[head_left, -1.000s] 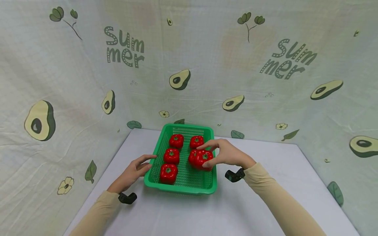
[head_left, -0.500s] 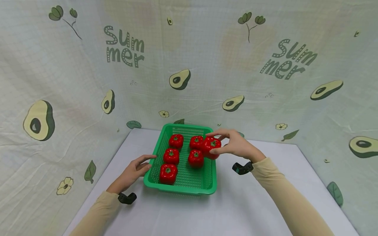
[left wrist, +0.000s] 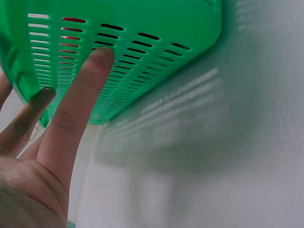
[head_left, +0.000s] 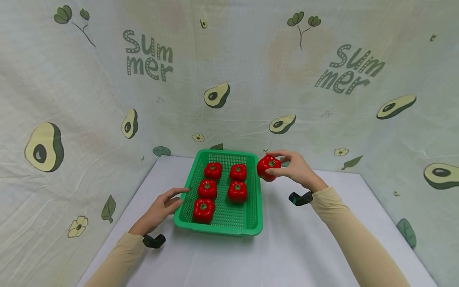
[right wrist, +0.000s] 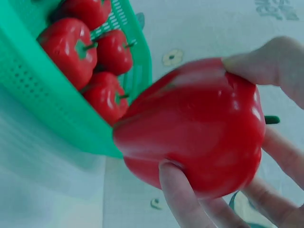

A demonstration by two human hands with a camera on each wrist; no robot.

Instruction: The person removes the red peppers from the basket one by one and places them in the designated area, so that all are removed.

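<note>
My right hand (head_left: 294,169) holds a red bell pepper (head_left: 267,168) off the right rim of a green basket (head_left: 206,229), near its back corner. In the right wrist view, thumb and fingers press against opposite sides of this bell pepper (right wrist: 190,130), its green stem pointing away from the basket. At the basket's left side, my left hand (head_left: 159,211) rests its fingertips. The left wrist view has those fingers (left wrist: 71,114) fairly straight, one touching the slotted outer wall (left wrist: 156,28). Inside the basket several more bell peppers (head_left: 204,211) stand in two rows, stems up.
The basket stands on a white table (head_left: 305,247). Behind and beside the table hangs a pale cloth (head_left: 244,59) printed with avocados, leaves and lettering. The basket's raised rim borders the peppers on all sides.
My right hand has carried one bell pepper from the basket's right row up and rightward, past the rim. The left hand has stayed at the basket's left side.
</note>
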